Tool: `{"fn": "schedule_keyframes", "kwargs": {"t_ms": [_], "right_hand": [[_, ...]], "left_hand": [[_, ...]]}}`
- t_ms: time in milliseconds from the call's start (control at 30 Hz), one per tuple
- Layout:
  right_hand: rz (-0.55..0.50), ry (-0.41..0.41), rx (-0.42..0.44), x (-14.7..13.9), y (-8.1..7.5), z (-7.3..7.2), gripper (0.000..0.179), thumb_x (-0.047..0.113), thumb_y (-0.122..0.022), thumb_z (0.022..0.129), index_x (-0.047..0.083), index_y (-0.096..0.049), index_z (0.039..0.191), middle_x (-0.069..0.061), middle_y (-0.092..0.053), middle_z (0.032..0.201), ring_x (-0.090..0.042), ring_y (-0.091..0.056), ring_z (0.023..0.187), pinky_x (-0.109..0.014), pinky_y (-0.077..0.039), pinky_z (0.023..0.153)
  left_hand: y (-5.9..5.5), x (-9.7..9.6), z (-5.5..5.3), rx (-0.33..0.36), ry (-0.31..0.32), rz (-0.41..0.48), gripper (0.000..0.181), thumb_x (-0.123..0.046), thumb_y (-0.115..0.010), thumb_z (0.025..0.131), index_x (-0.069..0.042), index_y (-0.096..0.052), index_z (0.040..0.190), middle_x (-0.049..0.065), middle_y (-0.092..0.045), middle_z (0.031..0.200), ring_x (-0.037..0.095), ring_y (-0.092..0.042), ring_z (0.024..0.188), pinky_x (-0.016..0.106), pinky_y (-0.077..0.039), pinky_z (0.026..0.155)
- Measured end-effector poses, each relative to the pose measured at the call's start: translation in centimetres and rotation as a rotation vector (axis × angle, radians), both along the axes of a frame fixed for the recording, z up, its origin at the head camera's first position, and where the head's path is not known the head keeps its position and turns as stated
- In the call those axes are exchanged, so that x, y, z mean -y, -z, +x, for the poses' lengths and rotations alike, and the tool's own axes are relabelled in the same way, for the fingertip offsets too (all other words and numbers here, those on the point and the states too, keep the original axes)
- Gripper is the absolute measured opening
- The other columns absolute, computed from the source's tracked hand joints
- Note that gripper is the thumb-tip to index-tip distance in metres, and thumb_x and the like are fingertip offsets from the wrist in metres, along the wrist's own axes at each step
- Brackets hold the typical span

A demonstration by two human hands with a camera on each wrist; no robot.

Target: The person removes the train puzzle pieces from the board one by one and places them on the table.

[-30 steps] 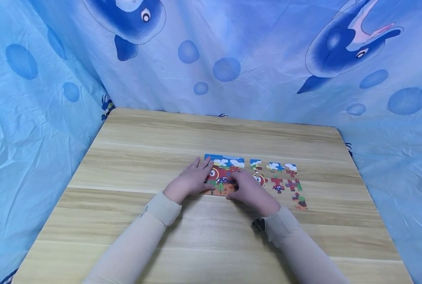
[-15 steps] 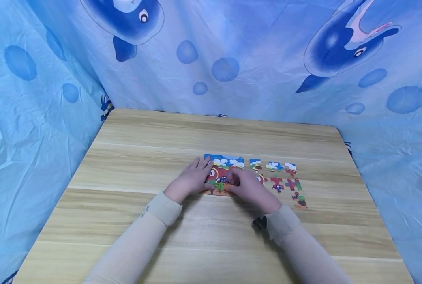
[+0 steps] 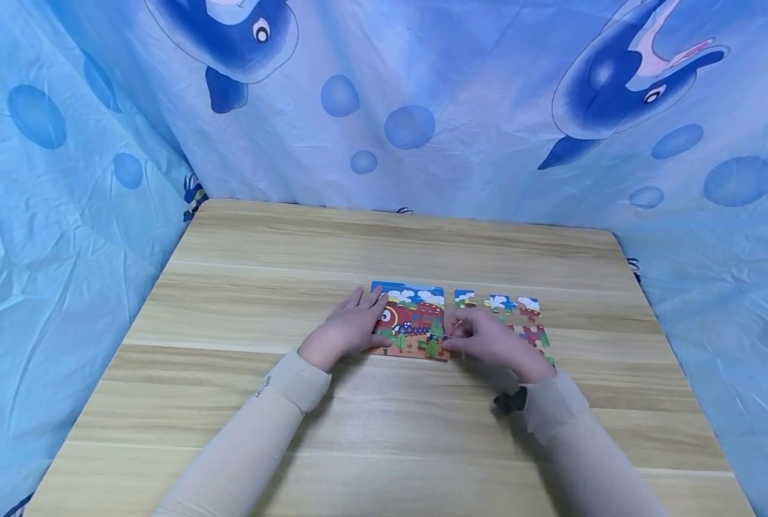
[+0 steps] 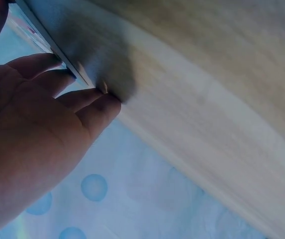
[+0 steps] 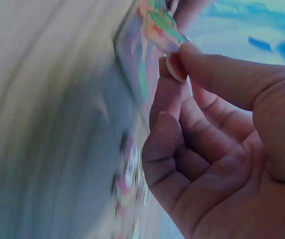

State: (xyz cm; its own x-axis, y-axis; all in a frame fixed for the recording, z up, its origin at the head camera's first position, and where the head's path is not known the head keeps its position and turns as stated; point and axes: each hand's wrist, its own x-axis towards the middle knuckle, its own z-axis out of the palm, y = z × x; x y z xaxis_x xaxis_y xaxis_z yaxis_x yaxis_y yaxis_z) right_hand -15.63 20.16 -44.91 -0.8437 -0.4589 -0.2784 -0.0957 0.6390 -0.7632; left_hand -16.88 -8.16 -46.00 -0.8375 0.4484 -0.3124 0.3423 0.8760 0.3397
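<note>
A jigsaw puzzle board (image 3: pixel 412 317) with a red train, clouds and an orange ground lies flat on the wooden table. Along its left side my left hand (image 3: pixel 348 327) rests with fingers spread, fingertips over the left edge and thumb at the near left corner. My right hand (image 3: pixel 490 341) is at the board's right side. It pinches a puzzle piece (image 5: pixel 163 32) with green leaves and orange ground between thumb and forefinger. In the head view that puzzle piece (image 3: pixel 432 347) overlaps the board's near right corner. The other right fingers curl toward the palm.
Right of the board lie several loose puzzle pieces, among them a cloud piece (image 3: pixel 500 303), a corner piece (image 3: pixel 464 297) and a red piece (image 3: pixel 535 334). The right hand hides some of them. A blue dolphin-print curtain (image 3: pixel 384 108) hangs behind the table (image 3: pixel 293 244).
My right hand has moved right from over the board to its right edge, with the piece in its fingertips, uncovering more of the picture. The left hand has stayed put.
</note>
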Motion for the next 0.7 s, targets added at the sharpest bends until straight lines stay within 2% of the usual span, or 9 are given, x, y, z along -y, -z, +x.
{"fn": "schedule_keyframes", "kwargs": {"t_ms": [233,300,467,533,700], "right_hand": [[0.035,0.032,0.054,-5.1,-0.2,0.2,0.012,0.019,-0.079,0.092,0.012,-0.068,0.092,-0.004,-0.069,0.084,-0.023,-0.059,0.072,-0.036,-0.047,0.064],[0.059,0.034,0.072,-6.5,-0.2,0.5,0.013,0.018,-0.079,0.092,0.01,-0.068,0.092,-0.005,-0.068,0.082,-0.021,-0.058,0.07,-0.036,-0.047,0.062],[0.122,0.081,0.15,-9.1,-0.5,1.1,0.019,0.02,-0.081,0.089,0.009,-0.066,0.091,-0.006,-0.065,0.076,-0.019,-0.051,0.055,-0.032,-0.044,0.045],[0.135,0.099,0.174,-9.8,-0.6,1.2,0.019,0.019,-0.081,0.089,0.007,-0.066,0.09,-0.007,-0.064,0.073,-0.021,-0.051,0.052,-0.033,-0.044,0.044],[0.181,0.12,0.149,-10.7,-0.7,1.4,0.017,0.011,-0.081,0.088,0.004,-0.065,0.087,-0.006,-0.062,0.072,-0.024,-0.057,0.06,-0.037,-0.05,0.054]], "left_hand": [[0.0,0.0,-0.1,0.0,0.003,0.007,0.093,-0.054,-0.067,0.095,-0.01,-0.022,0.163,0.009,-0.009,0.169,0.04,-0.003,0.152,0.05,-0.009,0.12],[0.0,0.0,-0.1,0.005,0.004,0.001,0.093,-0.055,-0.066,0.095,-0.01,-0.022,0.163,0.008,-0.008,0.169,0.04,-0.003,0.152,0.05,-0.009,0.12],[0.0,0.0,-0.1,0.009,0.008,0.002,0.093,-0.054,-0.066,0.095,-0.01,-0.021,0.163,0.009,-0.008,0.169,0.04,-0.003,0.152,0.051,-0.009,0.12],[-0.1,0.0,-0.1,0.012,0.006,0.008,0.093,-0.054,-0.066,0.095,-0.01,-0.021,0.163,0.009,-0.008,0.169,0.04,-0.002,0.152,0.051,-0.009,0.12],[-0.3,0.1,0.0,0.018,0.003,0.016,0.092,-0.052,-0.067,0.095,-0.01,-0.021,0.163,0.009,-0.007,0.169,0.04,-0.001,0.152,0.051,-0.008,0.12]]}}
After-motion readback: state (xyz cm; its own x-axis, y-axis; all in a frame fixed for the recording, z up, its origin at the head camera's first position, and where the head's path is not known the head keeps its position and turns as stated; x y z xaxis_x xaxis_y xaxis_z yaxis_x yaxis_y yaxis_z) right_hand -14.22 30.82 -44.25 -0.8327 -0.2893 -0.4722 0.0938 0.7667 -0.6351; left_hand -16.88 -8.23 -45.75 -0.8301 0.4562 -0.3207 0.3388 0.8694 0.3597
